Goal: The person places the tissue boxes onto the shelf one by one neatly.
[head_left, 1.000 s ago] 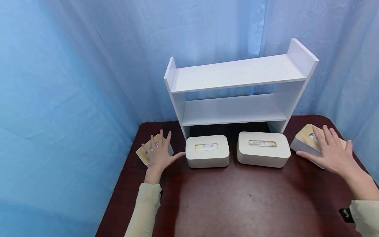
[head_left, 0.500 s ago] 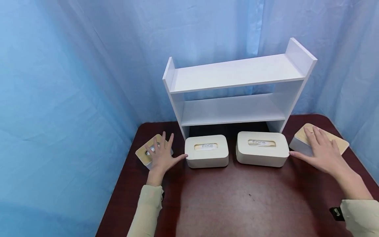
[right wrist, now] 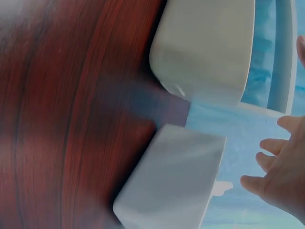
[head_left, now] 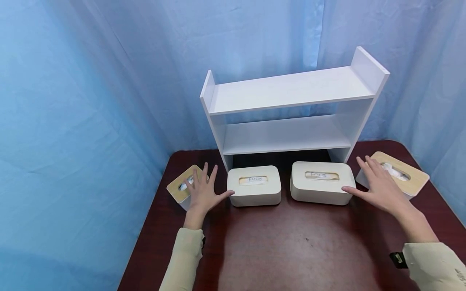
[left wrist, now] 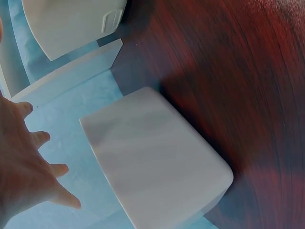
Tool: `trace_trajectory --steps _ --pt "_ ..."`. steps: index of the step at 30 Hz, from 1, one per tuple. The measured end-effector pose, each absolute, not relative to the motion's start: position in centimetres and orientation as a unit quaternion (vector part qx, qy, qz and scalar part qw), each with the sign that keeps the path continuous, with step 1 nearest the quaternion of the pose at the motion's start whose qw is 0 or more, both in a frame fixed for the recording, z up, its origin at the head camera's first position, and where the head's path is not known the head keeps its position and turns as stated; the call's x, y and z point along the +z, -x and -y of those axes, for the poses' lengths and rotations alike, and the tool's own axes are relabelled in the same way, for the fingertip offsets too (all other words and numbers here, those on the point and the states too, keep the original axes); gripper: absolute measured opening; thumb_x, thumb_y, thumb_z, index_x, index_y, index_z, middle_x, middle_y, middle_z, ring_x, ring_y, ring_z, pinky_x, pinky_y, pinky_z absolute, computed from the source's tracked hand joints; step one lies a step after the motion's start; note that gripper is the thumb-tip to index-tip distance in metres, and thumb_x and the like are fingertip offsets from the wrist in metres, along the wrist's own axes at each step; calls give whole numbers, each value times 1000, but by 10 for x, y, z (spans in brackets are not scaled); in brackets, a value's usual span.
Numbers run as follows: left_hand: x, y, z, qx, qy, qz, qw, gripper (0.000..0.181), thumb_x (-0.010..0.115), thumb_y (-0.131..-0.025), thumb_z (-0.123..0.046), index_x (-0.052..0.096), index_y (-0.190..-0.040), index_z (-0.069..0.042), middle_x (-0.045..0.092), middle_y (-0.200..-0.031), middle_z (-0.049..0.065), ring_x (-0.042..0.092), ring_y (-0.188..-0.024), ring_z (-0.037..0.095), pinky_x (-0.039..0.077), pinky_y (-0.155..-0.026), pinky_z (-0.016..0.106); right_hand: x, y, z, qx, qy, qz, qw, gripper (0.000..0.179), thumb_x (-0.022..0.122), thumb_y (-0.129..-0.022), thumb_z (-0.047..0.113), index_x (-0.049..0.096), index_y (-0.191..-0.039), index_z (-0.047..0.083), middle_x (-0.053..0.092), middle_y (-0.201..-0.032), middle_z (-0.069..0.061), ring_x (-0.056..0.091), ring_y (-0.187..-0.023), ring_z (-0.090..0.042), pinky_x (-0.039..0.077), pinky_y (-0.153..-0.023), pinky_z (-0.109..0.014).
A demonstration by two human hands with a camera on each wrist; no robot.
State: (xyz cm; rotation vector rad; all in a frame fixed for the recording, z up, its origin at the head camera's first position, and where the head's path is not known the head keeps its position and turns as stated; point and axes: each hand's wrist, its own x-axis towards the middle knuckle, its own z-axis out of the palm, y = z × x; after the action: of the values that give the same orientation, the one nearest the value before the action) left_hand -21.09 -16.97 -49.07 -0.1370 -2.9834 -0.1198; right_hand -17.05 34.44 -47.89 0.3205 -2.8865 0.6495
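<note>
Left hand [head_left: 204,197] and right hand [head_left: 382,192], both released, hung among four boxes

Both hands were raised over the dark red bench [head_left: 273,242], fingers spread, thumbs turned inward, grasping nothing. The left hand hung beside the outer left box [head_left: 178,192], its fingers hiding part of that box's wooden lid in the head view. From the left wrist, the fingertips showed apart from the box's white side. Its thumb tip met the left edge of the inner left box [head_left: 255,190] in the head view (whether it touched there, I could not tell).

The right hand hung between the inner right box [head_left: 322,186] and the outer right box [head_left: 405,184], its thumb tip in front of the inner one's near right corner; contact there was unclear too. From the right wrist, the other fingertips showed apart from both.

The two inner boxes stood on the bench with a gap between them, each cream, with "Face" handwritten inside its slot. The outer pair sat at an angle, wooden lids over white sides. Behind the inner boxes stood a white shelf [head_left: 285,132] with two levels, and beyond it hung a blue curtain [head_left: 145,72]
</note>
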Motion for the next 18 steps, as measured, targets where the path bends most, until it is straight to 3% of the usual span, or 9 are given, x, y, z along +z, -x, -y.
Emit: trace_trajectory --steps 3,9,18 --pt "-492 211 168 -51 51 994 79 109 44 -64 -90 18 -152 -30 10 -159 6 9 -141 45 12 -103 74 -478 171 -338 228 -107 965 77 103 70 -78 51 13 -152 9 8 -155 -26 3 -144 -39 3 -113 -61" --pt "-491 210 164 -47 49 996 65 109 43 -65 -89 10 -152 -33 5 -160 3 7 -143 43 10 -107 70 -476 171 -325 251 -106 960 62 101 71 -77 51 15 -152 11 8 -157 -20 5 -144 -37 13 -108 -65" --pt "-492 210 160 -45 62 995 64 109 43 -67 -88 12 -152 -28 7 -159 3 8 -144 38 13 -112 62 -477 176 -310 251 -121 957 76 97 75 -74 49 28 -148 7 21 -153 -23 19 -140 -40 26 -101 -66"
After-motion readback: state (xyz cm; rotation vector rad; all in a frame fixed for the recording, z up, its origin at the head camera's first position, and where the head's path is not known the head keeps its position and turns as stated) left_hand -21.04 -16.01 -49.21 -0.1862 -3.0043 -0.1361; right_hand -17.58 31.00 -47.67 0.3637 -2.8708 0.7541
